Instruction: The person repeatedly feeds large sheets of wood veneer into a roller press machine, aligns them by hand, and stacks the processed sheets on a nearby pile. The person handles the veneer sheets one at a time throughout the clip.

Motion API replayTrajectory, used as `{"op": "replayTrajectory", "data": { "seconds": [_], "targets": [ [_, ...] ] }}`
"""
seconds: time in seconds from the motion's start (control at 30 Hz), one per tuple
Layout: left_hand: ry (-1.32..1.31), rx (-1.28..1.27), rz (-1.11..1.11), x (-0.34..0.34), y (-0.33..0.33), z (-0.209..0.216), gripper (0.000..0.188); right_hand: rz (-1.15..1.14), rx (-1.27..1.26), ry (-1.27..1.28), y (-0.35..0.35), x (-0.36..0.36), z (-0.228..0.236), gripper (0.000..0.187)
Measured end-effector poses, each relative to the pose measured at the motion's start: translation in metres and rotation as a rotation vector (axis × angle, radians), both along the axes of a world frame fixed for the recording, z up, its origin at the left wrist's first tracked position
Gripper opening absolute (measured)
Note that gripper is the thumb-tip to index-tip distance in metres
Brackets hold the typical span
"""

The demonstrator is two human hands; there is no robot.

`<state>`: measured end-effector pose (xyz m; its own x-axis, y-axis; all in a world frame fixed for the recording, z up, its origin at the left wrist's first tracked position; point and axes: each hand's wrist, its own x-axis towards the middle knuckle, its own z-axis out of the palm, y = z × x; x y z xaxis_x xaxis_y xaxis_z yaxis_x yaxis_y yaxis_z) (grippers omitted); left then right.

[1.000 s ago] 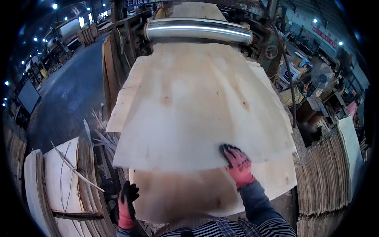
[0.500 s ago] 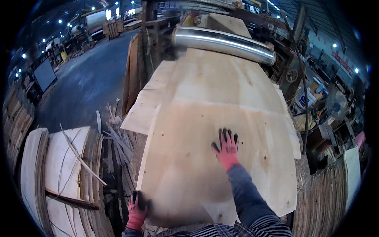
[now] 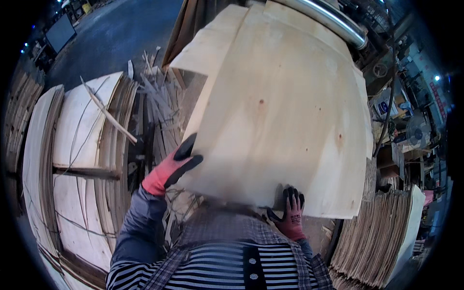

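Note:
A broad pale wood veneer sheet with small dark knots lies in front of me on other sheets, whose edges stick out at the left and right. My left hand, in a pink glove with black fingers, is at the sheet's left edge near its front corner, thumb and fingers apart. At the near edge, close to my body, my right hand wears the same kind of glove. Its fingers point away from me over the sheet, with the thumb out to the left. The near edge is partly blurred.
A shiny metal roller crosses above the far end of the sheets. Bundled veneer stacks stand at the left, with wood scraps beside them. Another veneer stack is at the near right, and a fan stands beyond it.
My right hand has come back from the middle of the sheet to its near edge. My left hand has moved forward along the left edge. The view has tilted down toward my body.

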<state>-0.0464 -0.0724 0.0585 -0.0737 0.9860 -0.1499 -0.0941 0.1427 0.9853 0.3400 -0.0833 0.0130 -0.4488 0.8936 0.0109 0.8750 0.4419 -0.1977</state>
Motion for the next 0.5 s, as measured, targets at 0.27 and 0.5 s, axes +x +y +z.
{"op": "replayTrajectory", "data": {
  "seconds": [0.27,0.5],
  "targets": [
    [0.162,0.604,0.002,0.0,0.013,0.099,0.048,-0.317,0.306,0.499,-0.008,0.033,0.041,0.055],
    [0.595,0.24,0.273,-0.034,0.014,-0.024,0.045,0.052,0.401,-0.024,0.039,0.015,0.128,0.057]
  ]
}}
